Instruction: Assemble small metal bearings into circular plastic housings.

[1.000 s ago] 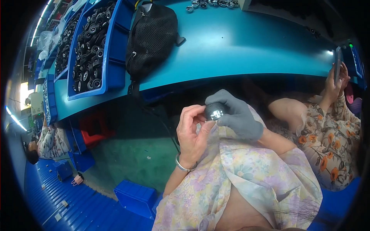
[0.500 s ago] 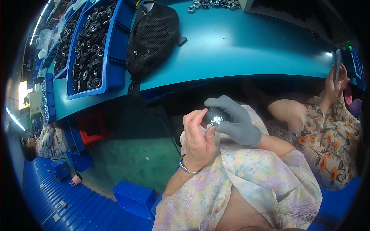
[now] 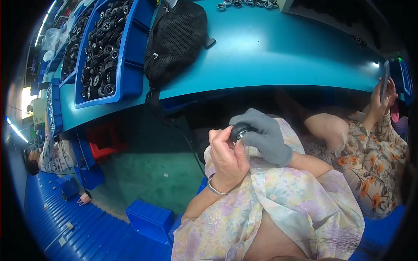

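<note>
Above my lap, both hands close on a small black toy wheel (image 3: 239, 131) with a shiny silver hub. My bare left hand (image 3: 227, 151), a silver bangle at its wrist, pinches the wheel's left side with thumb and fingers. Against the other side presses my right hand (image 3: 264, 138) in a grey glove, its thumb near the hub. The fingers cover part of the wheel's rim. Many similar black wheels (image 3: 103, 56) fill a blue bin (image 3: 134, 52) at the left of the table.
On the teal table (image 3: 261, 56) lie a black mesh bag (image 3: 176, 41) and, at the far edge, several silver hubs (image 3: 248, 4). A seated person (image 3: 370, 169) at right holds a phone (image 3: 385, 82). A red stool (image 3: 104, 141) and blue crate (image 3: 149, 221) stand on the floor.
The wheel has turned between my hands, so its silver hub now faces differently and shows less. Both hands stay closed on it, the left slightly shifted right.
</note>
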`<state>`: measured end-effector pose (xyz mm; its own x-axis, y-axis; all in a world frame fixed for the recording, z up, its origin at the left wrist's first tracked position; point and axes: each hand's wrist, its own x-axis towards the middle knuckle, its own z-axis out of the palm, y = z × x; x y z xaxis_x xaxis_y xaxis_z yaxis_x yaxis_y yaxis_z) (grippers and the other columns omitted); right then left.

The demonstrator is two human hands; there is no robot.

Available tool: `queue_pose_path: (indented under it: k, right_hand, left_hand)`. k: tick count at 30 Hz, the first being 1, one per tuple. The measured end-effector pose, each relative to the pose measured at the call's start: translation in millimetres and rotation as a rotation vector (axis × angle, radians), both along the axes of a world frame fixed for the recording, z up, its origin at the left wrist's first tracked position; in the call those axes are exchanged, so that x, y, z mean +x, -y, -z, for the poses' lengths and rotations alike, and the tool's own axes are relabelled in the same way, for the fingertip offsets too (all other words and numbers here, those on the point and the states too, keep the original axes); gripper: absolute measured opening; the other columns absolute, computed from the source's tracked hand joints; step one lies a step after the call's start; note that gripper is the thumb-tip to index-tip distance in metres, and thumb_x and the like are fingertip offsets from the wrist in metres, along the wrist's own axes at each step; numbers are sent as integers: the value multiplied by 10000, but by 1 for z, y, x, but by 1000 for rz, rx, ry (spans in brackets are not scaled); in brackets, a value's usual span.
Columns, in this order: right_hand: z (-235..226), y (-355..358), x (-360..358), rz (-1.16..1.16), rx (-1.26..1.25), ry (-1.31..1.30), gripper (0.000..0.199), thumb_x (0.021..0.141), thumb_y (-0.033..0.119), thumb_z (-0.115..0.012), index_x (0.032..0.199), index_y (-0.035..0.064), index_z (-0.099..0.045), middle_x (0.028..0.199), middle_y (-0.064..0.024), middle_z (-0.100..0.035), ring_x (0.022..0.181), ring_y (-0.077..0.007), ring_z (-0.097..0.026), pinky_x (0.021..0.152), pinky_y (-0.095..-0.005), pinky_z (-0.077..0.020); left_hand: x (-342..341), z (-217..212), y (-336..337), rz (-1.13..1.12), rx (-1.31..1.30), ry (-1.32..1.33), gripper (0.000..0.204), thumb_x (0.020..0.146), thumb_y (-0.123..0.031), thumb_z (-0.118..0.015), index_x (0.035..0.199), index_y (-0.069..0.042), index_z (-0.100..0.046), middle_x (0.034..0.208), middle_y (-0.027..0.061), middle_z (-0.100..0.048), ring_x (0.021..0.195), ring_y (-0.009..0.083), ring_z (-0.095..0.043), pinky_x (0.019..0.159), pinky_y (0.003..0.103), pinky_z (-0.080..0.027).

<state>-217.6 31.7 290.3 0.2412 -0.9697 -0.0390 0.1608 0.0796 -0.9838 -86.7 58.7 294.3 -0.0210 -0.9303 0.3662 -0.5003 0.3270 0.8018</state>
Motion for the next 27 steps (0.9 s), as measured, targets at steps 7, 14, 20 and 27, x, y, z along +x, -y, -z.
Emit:
queue_pose_path:
  k: [7, 14, 20, 27]
  right_hand:
    - [0, -5, 1, 48, 34, 49, 247, 744, 21, -621, 987, -1, -659, 855, -61, -580, 790, -148, -539, 688, -273, -441]
    - [4, -9, 1, 62, 19, 3, 197, 770, 19, -581, 956, -21, -628, 894, -65, -562, 784, -133, -541, 691, -264, -438]
    - [9, -5, -2, 48, 152, 244, 350, 743, -46, -640, 1088, 7, -619, 981, -61, -547, 859, -128, -561, 738, -252, -472]
    - [13, -2, -7, -17, 49, 177, 377, 746, -52, -654, 1115, 6, -606, 982, -59, -541, 879, -133, -565, 756, -249, -478]
  left_hand:
    - [-3, 6, -6, -17, 18, -12, 280, 917, -165, -558, 1069, 47, -457, 876, 122, -453, 694, 175, -449, 566, 272, -367]
    - [-5, 9, -1, -7, -97, 25, 296, 822, -5, -584, 1080, 46, -449, 800, 161, -456, 594, 246, -459, 453, 323, -370]
    - [1, 12, 1, 46, 21, -45, 288, 849, -44, -592, 1096, 49, -477, 852, 169, -484, 667, 255, -489, 571, 339, -418]
    - [5, 8, 0, 67, 107, -160, 309, 911, -178, -586, 1107, 44, -497, 898, 149, -514, 774, 243, -505, 651, 322, -422]
